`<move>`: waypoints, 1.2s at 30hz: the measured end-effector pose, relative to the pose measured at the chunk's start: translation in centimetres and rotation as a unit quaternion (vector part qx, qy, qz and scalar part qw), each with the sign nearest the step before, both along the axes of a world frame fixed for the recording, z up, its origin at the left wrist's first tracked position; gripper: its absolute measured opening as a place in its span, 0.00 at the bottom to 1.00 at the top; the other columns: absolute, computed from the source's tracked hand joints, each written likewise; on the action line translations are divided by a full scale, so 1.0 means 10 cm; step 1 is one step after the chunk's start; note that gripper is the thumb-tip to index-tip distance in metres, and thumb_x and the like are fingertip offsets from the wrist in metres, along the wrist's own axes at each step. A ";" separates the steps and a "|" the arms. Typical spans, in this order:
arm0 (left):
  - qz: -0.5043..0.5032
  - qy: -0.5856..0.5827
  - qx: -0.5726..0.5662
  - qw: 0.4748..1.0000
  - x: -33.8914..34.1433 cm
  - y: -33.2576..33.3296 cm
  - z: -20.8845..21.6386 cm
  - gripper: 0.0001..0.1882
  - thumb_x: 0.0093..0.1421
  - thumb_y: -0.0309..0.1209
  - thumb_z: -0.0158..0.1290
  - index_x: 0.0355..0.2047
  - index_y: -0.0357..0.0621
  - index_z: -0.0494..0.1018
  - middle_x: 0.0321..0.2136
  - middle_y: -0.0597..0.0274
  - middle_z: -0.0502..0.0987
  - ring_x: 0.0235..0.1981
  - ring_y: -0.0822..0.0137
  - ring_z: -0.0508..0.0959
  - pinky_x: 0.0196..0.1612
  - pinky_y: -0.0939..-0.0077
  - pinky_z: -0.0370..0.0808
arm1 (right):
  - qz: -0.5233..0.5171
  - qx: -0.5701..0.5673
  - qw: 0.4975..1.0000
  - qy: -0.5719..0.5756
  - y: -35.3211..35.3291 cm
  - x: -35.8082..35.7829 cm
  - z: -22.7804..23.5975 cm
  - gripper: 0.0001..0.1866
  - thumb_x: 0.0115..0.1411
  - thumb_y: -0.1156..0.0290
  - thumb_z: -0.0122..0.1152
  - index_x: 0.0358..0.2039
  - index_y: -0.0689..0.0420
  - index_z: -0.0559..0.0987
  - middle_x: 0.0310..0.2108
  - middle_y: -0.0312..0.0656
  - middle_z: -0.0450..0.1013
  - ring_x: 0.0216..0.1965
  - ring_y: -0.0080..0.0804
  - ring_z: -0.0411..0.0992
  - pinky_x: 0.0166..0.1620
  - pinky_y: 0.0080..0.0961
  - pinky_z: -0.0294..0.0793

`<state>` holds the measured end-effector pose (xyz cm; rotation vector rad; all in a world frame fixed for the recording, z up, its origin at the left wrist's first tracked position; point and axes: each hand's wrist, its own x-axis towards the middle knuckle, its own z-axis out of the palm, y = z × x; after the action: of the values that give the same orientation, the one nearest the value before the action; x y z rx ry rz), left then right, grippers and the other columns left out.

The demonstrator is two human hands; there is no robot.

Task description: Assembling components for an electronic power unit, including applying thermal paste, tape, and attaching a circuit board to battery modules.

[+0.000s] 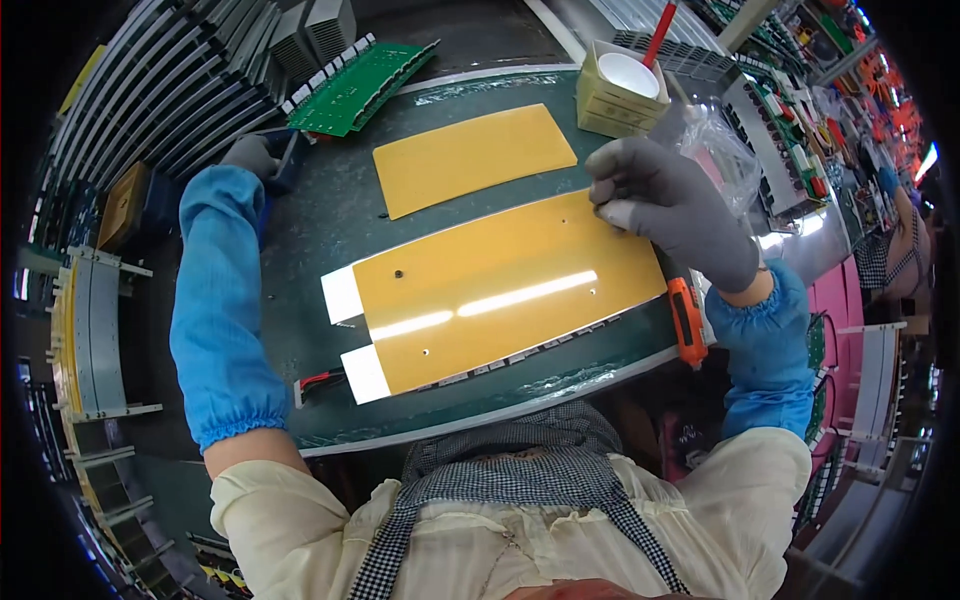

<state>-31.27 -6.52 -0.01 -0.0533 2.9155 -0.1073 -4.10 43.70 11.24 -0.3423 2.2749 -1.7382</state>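
Note:
My left hand (252,156), in a grey glove, reaches to a small dark blue bin (288,160) at the far left; its fingertips are hidden there. In front of me lies a long yellow sheet (500,290) over a flat part whose white tabs (342,294) stick out at the left end. One small dark screw-like piece (399,273) sits near the sheet's upper left, and small holes show elsewhere. Over the sheet's far right corner is my right hand (665,205), grey-gloved, thumb and fingers curled together. Whatever the fingers pinch is too small to name.
A second yellow sheet (475,160) lies farther back. Behind it stand a green circuit board (360,88) and a cardboard box (622,100) with a white cup and red stick. An orange-black hand tool (687,322) lies at right, near clear plastic bags (725,150). Metal parts (170,90) are stacked left.

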 end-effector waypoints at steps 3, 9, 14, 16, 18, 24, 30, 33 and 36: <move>-0.029 0.034 0.017 0.999 0.02 0.00 0.00 0.16 0.58 0.38 0.61 0.45 0.46 0.81 0.44 0.49 0.81 0.46 0.52 0.80 0.51 0.61 0.75 | 0.027 0.105 0.986 0.123 -0.04 -0.02 -0.08 0.19 0.57 0.81 0.60 0.51 0.63 0.75 0.37 0.40 0.76 0.39 0.24 0.75 0.44 0.21 0.75; -0.017 0.152 0.109 0.982 0.18 -0.13 -0.09 0.15 0.62 0.39 0.56 0.46 0.48 0.81 0.44 0.53 0.81 0.46 0.54 0.80 0.52 0.62 0.74 | 0.036 0.197 0.939 0.279 -0.14 -0.11 -0.22 0.13 0.57 0.77 0.64 0.44 0.60 0.79 0.36 0.43 0.78 0.37 0.34 0.78 0.42 0.27 0.78; -0.025 0.217 0.172 0.961 0.21 -0.24 -0.18 0.16 0.63 0.42 0.54 0.48 0.53 0.81 0.44 0.53 0.82 0.46 0.54 0.80 0.51 0.63 0.73 | 0.045 0.223 0.925 0.305 -0.19 -0.09 -0.22 0.12 0.56 0.76 0.65 0.42 0.58 0.79 0.33 0.43 0.76 0.36 0.37 0.78 0.41 0.29 0.78; 0.007 0.237 0.227 0.945 0.24 -0.14 -0.18 0.16 0.64 0.43 0.54 0.49 0.54 0.80 0.44 0.53 0.82 0.46 0.54 0.80 0.51 0.64 0.73 | 0.040 0.233 0.919 0.316 -0.18 -0.08 -0.23 0.12 0.55 0.76 0.66 0.41 0.58 0.79 0.32 0.43 0.76 0.35 0.38 0.77 0.40 0.29 0.78; 0.018 0.259 0.237 0.936 0.27 -0.13 -0.19 0.16 0.64 0.41 0.54 0.49 0.52 0.80 0.44 0.53 0.82 0.45 0.56 0.81 0.49 0.66 0.74 | 0.033 0.248 0.916 0.315 -0.19 -0.08 -0.22 0.11 0.55 0.76 0.65 0.40 0.57 0.79 0.33 0.43 0.76 0.36 0.39 0.77 0.40 0.31 0.77; 0.086 0.259 0.500 0.822 0.53 0.02 -0.02 0.16 0.62 0.30 0.53 0.50 0.46 0.80 0.40 0.61 0.83 0.40 0.69 0.81 0.44 0.75 0.75 | 0.095 0.328 0.857 0.385 -0.30 -0.11 -0.13 0.13 0.55 0.78 0.62 0.43 0.62 0.76 0.34 0.43 0.75 0.41 0.43 0.74 0.45 0.35 0.74; -0.113 -0.039 0.494 0.861 1.32 0.66 0.37 0.15 0.63 0.34 0.57 0.49 0.44 0.80 0.33 0.66 0.82 0.28 0.77 0.75 0.32 0.80 0.73 | 0.058 0.333 0.861 0.380 -0.28 0.01 0.00 0.17 0.53 0.78 0.64 0.45 0.57 0.76 0.37 0.45 0.76 0.46 0.47 0.73 0.49 0.40 0.72; -0.242 0.033 0.442 0.863 1.53 0.74 0.00 0.15 0.62 0.36 0.58 0.48 0.46 0.80 0.35 0.59 0.83 0.32 0.65 0.81 0.35 0.70 0.77 | 0.023 0.317 0.874 0.369 -0.30 0.07 0.11 0.18 0.53 0.78 0.64 0.46 0.57 0.76 0.39 0.44 0.77 0.48 0.46 0.73 0.51 0.39 0.72; -0.309 0.079 0.336 0.886 1.57 0.93 -0.10 0.13 0.61 0.37 0.58 0.45 0.49 0.81 0.36 0.56 0.83 0.34 0.57 0.82 0.38 0.65 0.78 | 0.028 0.326 0.861 0.389 -0.26 0.07 0.12 0.18 0.53 0.78 0.64 0.46 0.58 0.76 0.40 0.44 0.77 0.49 0.45 0.73 0.51 0.39 0.72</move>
<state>-15.52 2.77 -0.99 1.0126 2.8214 0.8353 -3.40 41.15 12.45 -1.0835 3.1613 -0.7258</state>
